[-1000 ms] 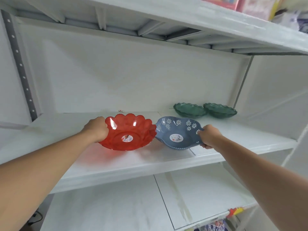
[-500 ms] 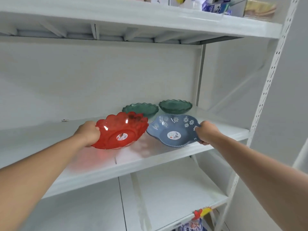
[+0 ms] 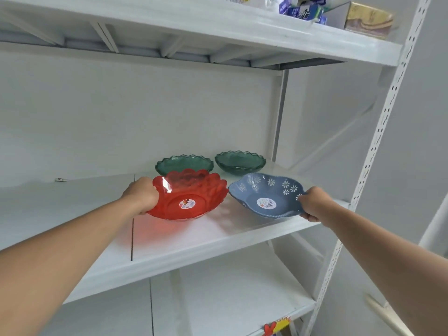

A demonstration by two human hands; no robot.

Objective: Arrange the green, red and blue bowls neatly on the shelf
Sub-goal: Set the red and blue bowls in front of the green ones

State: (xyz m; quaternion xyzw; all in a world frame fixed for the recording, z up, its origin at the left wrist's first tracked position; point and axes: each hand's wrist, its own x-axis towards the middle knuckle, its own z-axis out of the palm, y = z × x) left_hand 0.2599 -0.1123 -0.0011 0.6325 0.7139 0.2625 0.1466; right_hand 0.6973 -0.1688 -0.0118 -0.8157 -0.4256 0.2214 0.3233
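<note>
Head view, shelf (image 3: pixel 218 241): white middle board, with all four bowls on its right half.
Left hand (image 3: pixel 141 196): clamped on the rim of the red bowl (image 3: pixel 189 196) at its 9 o'clock side, thumb over the edge and the other fingers under it.
Red bowl: tilted, the near edge low by the board and the far edge raised; I cannot tell if the base touches the shelf. I think the tilt comes from the grip on one side only.
Right hand (image 3: pixel 314 203): closed on the rim of the blue bowl (image 3: pixel 266 195) at its 3 o'clock side.
Blue bowl: also tilted toward the camera, close to the front edge of the shelf, just beside the red bowl, with a small gap between them.
Green bowls (image 3: pixel 184 163) (image 3: pixel 240 161): two, standing flat at 12 o'clock from the held pair, near the back wall, side by side and not touching.
Reason of the hold: each hand takes the outer side, so both bowls can probably go down together as a front row before the green row.
Upper shelf (image 3: pixel 315 37): some boxes on it, not part of the task.
</note>
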